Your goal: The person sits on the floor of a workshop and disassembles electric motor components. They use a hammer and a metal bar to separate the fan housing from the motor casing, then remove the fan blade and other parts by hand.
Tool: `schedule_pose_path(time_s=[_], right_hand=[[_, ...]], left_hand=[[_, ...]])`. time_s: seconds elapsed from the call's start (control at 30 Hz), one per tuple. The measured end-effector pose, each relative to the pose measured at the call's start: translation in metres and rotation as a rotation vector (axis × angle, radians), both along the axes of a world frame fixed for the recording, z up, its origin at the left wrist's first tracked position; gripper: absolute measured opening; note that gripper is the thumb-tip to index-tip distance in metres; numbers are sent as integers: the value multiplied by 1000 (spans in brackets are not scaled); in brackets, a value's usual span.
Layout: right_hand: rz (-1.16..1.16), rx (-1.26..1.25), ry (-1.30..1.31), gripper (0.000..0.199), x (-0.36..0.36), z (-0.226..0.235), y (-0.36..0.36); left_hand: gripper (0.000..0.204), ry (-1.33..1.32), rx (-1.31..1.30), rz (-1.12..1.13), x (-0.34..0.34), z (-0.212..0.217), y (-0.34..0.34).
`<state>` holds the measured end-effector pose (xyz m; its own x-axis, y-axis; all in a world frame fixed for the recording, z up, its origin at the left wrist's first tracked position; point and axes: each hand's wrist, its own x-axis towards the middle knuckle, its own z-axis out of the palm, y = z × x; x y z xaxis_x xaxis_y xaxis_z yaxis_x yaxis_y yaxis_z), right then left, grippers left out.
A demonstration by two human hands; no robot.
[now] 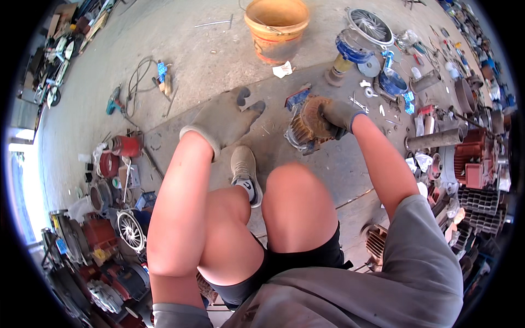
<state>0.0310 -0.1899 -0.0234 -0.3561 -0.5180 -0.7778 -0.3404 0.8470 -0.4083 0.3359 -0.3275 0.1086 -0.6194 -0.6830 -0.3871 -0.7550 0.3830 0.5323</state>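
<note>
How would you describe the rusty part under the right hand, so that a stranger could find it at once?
Start at the orange bucket at the top of the concrete floor and go down and a little right. There the gloved right hand rests on a rusty motor body. Its brown, ribbed, round casing sets it apart from the blue parts beyond it.

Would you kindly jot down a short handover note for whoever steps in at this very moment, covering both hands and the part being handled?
Left hand: gloved, open, fingers spread, held above the concrete floor, holding nothing.
Right hand: gloved, closed over the top of a rusty ribbed motor housing that sits on the floor in front of the knees.
Nearby: orange bucket ahead, blue pump part and loose parts to the right, a grey shoe planted just behind the housing.
Done: housing gripped and steadied by one hand.
Left: cannot tell from this view how far the work on the housing has gone; no tool is in either hand.
</note>
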Motion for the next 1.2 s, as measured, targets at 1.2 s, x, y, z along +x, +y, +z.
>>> schedule_pose_path(time_s=[1.2], right_hand=[[-818, -77, 966, 51, 62, 20, 713]], left_hand=[[52, 513, 149, -375, -182, 83, 216]])
